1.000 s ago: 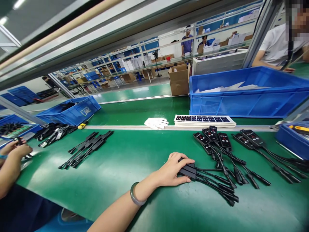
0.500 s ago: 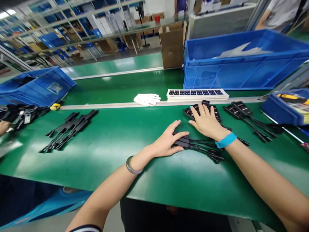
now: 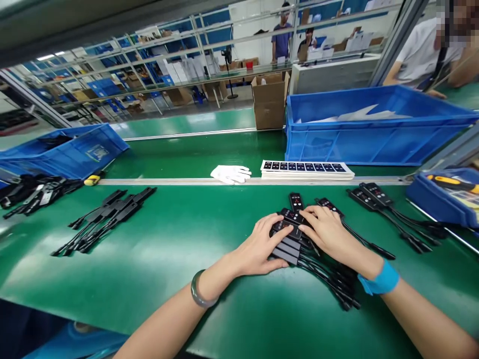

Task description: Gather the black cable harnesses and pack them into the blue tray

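My left hand (image 3: 261,246), with a grey bangle on the wrist, rests flat on the left side of a pile of black controller units with cables (image 3: 293,238). My right hand (image 3: 329,231), with a blue wristband, lies on the same pile from the right, fingers over the top units. Both press the pile on the green belt (image 3: 187,259). One controller (image 3: 296,201) sticks out behind the pile. Two more controllers (image 3: 368,193) lie to the right, cables trailing away.
A bundle of black cabled parts (image 3: 105,214) lies at left, a white glove (image 3: 230,173) and a stack of label sheets (image 3: 307,168) at the divider rail. Blue bins stand behind (image 3: 374,134), at left (image 3: 67,152) and at right (image 3: 445,197). A person in white (image 3: 426,50) sits opposite.
My right hand has drawn the farther controllers back toward me and onto the pile under my left hand. The camera has tilted up again.
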`<action>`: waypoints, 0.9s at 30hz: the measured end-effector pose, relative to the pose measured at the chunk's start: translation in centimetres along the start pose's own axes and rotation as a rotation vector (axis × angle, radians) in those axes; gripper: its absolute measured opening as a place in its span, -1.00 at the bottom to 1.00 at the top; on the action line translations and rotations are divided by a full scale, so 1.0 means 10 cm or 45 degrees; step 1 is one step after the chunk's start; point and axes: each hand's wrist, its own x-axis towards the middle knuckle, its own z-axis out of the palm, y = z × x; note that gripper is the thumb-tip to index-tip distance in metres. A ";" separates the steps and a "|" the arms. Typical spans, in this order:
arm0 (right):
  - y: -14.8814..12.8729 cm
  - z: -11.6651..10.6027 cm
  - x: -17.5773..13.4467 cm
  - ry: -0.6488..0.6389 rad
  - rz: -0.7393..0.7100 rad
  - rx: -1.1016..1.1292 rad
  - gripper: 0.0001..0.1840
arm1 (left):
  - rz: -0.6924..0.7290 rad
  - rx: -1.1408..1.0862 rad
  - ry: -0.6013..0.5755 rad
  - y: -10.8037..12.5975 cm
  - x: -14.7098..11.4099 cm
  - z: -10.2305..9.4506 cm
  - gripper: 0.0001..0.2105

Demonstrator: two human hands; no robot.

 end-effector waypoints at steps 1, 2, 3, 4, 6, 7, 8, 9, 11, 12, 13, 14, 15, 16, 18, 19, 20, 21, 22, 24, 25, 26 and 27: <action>-0.01 0.00 0.00 -0.012 0.001 0.055 -0.61 | -0.004 -0.031 0.002 0.01 0.00 0.00 -0.27; -0.02 -0.01 0.00 -0.018 0.010 0.135 -0.66 | -0.008 -0.071 0.004 0.02 -0.01 -0.01 -0.28; -0.04 -0.02 0.00 -0.019 0.029 0.226 -0.70 | -0.014 -0.112 0.007 0.02 -0.01 -0.01 -0.29; -0.07 -0.04 0.01 -0.018 0.054 0.320 -0.74 | -0.022 -0.148 0.011 0.03 -0.02 -0.01 -0.30; -0.12 -0.08 0.01 -0.007 0.097 0.483 -0.78 | -0.039 -0.189 0.030 0.04 -0.03 -0.02 -0.28; -0.14 -0.10 0.00 0.006 0.113 0.534 -0.79 | -0.043 -0.192 0.046 0.04 -0.03 -0.02 -0.26; -0.16 -0.11 0.00 0.026 0.125 0.561 -0.79 | -0.036 -0.189 0.062 0.03 -0.04 -0.02 -0.23; -0.17 -0.12 0.00 0.048 0.131 0.568 -0.79 | -0.020 -0.184 0.078 0.03 -0.04 -0.02 -0.21; -0.19 -0.13 -0.01 0.103 0.138 0.556 -0.77 | 0.025 -0.172 0.101 0.02 -0.05 -0.02 -0.19; -0.19 -0.13 -0.02 0.131 0.148 0.549 -0.77 | 0.048 -0.165 0.104 0.01 -0.06 -0.02 -0.20; -0.19 -0.13 -0.02 0.146 0.162 0.544 -0.77 | 0.071 -0.159 0.103 0.01 -0.06 -0.03 -0.21; -0.19 -0.13 -0.02 0.143 0.177 0.548 -0.77 | 0.098 -0.153 0.100 0.00 -0.07 -0.03 -0.22; -0.20 -0.14 -0.02 0.120 0.190 0.564 -0.78 | 0.128 -0.150 0.094 0.01 -0.07 -0.03 -0.24; -0.21 -0.15 -0.02 0.075 0.195 0.596 -0.77 | 0.155 -0.150 0.089 0.01 -0.07 -0.03 -0.26; -0.23 -0.18 -0.02 -0.058 0.175 0.694 -0.76 | 0.168 -0.133 0.089 0.02 -0.08 -0.03 -0.27; -0.25 -0.21 -0.02 -0.125 0.156 0.745 -0.76 | 0.149 -0.103 0.098 0.03 -0.08 -0.03 -0.26; -0.26 -0.23 -0.02 -0.180 0.135 0.783 -0.76 | 0.117 -0.062 0.104 0.03 -0.08 -0.03 -0.22; -0.27 -0.25 -0.02 -0.227 0.114 0.803 -0.75 | 0.088 -0.020 0.104 0.03 -0.08 -0.03 -0.17; -0.27 -0.26 -0.03 -0.260 0.104 0.803 -0.74 | 0.070 0.009 0.086 0.03 -0.08 -0.03 -0.11; -0.25 -0.25 -0.02 -0.241 0.138 0.715 -0.73 | 0.072 0.004 0.014 0.02 -0.08 -0.04 -0.05; -0.23 -0.22 -0.02 -0.187 0.180 0.611 -0.75 | 0.083 -0.019 -0.026 0.02 -0.08 -0.05 -0.05; -0.20 -0.19 -0.01 -0.123 0.227 0.477 -0.77 | 0.099 -0.040 -0.057 0.02 -0.08 -0.05 -0.07; -0.17 -0.15 0.00 -0.064 0.263 0.331 -0.79 | 0.123 -0.055 -0.074 0.02 -0.08 -0.05 -0.09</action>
